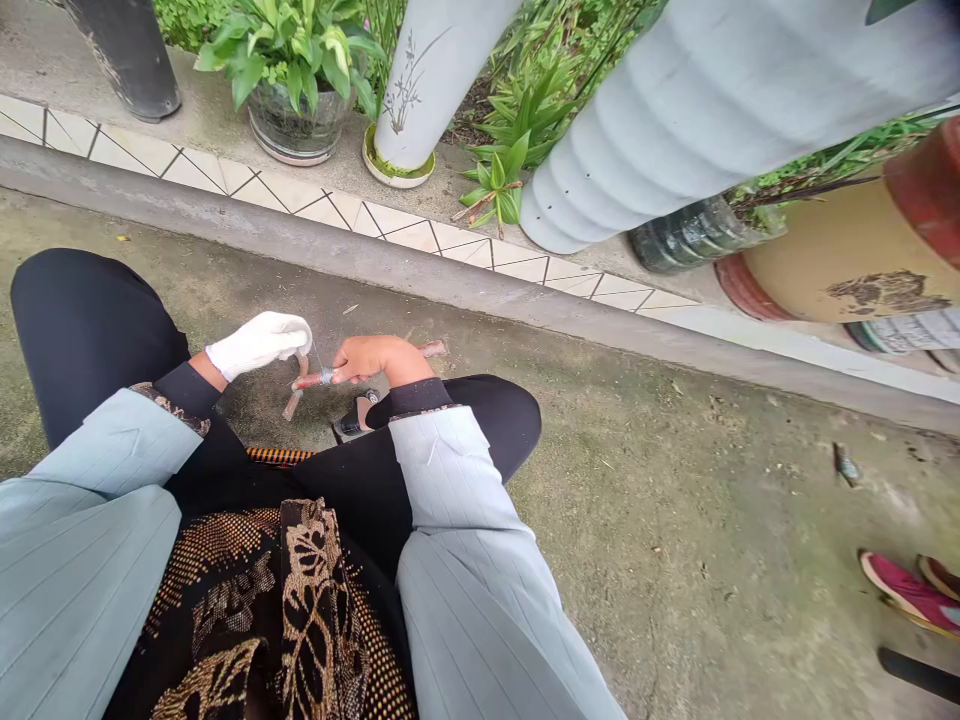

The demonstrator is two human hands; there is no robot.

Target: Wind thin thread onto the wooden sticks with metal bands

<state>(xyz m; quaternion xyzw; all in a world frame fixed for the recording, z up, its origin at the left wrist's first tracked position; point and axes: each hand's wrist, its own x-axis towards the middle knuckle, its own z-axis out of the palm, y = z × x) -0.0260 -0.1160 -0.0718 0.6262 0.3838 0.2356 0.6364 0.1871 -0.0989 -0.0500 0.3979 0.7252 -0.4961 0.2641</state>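
My left hand (262, 342) wears a white knit glove, with its fingers closed in a pinch. A thin pale strand runs from the gloved fingertips to a wooden stick (306, 381), where turns of strand (325, 376) are wound around it. My bare right hand (375, 358) is wrapped around this stick, just right of the winding. The stick's far end (433, 349) shows past my knuckles. A short forked or crossed wooden piece (292, 404) meets the stick's left end, and a curved part of it rises beside the glove. How the pieces join is too small to tell.
My bent knees flank the hands, and a dark shoe (356, 412) shows below. Ahead runs a tiled ledge (405, 232) with a potted plant (296, 125), white pillar-like pipes (442, 75) and a tan pot (832, 250). Another person's red shoe (907, 590) is at right on the concrete floor (675, 520).
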